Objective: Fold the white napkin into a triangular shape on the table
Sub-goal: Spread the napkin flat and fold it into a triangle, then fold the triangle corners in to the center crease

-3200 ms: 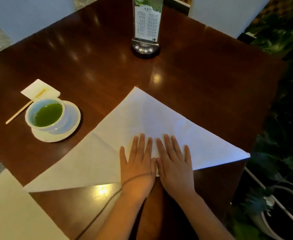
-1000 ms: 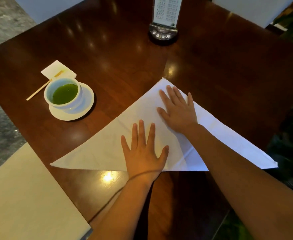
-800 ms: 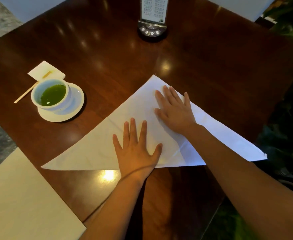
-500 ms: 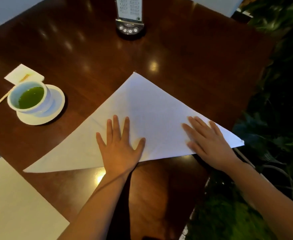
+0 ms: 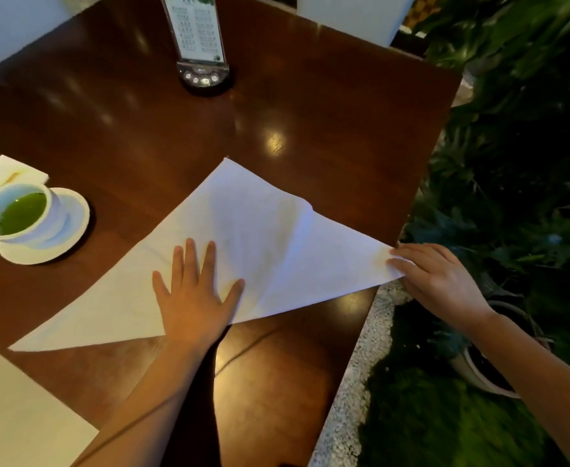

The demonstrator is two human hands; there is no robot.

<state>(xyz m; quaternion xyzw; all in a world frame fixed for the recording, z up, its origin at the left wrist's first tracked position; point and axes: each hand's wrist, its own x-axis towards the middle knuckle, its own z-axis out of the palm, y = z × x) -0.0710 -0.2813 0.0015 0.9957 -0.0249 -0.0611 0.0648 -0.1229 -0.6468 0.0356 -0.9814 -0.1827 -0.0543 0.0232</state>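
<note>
Fingers of left hand [image 5: 194, 294] flat on white napkin [image 5: 263, 237], right hand [image 5: 435, 278] pinching its corner, menu stand [image 5: 197, 32] text illegible

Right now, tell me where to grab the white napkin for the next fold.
Probably the right corner of the white napkin, pinched from the table's right edge: it tapers to a point there, where the right hand already is, while the left hand pins the middle.

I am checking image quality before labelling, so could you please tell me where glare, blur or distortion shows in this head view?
Head view: bright glare spots sit on the dark table, one just beyond the napkin tip, one near its front edge; the plants at right are dim and smeared; the wide lens bows the table edges; the left hand and right hand are fairly sharp.
</note>
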